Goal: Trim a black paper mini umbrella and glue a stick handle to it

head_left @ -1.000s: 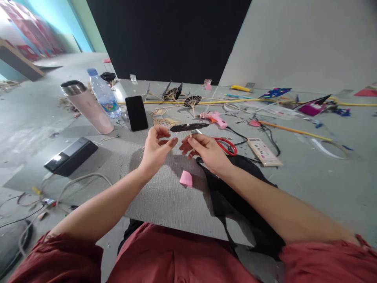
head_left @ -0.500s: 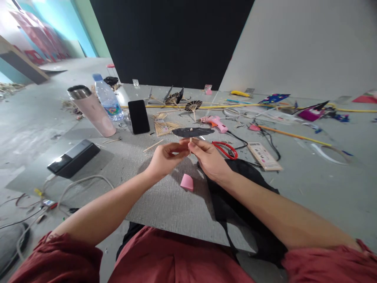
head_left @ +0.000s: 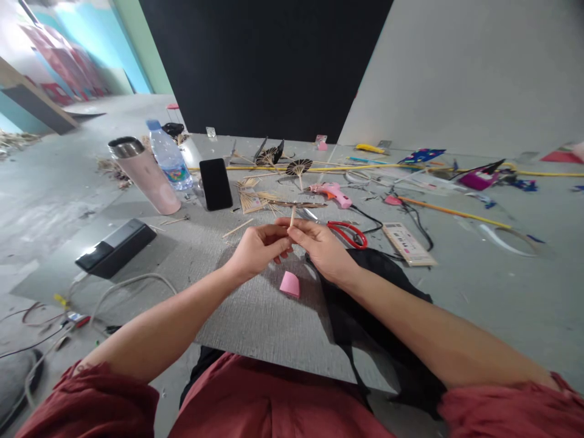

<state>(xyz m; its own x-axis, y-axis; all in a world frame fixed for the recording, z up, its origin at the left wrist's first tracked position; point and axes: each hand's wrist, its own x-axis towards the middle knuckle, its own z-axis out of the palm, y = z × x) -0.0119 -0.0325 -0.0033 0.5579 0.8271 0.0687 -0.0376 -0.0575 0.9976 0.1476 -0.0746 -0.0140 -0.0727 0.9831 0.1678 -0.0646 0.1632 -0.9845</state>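
Phone [head_left: 216, 184] right of bottle [head_left: 170, 157], glue gun [head_left: 335, 194] behind scissors [head_left: 349, 235]

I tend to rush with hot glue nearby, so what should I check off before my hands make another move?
1. Stick of the small umbrella pinched in the right hand: ok.
2. Left hand gripping the stick too: cannot tell; its fingertips are partly hidden.
3. Hands off the pink glue gun: ok, it lies beyond them.
4. Glue gun cool: cannot tell by sight.
5. Table surface between hands and body free of loose things: not ok, a pink piece and black cloth lie there.
6. Water bottle upright with its cap on: ok.
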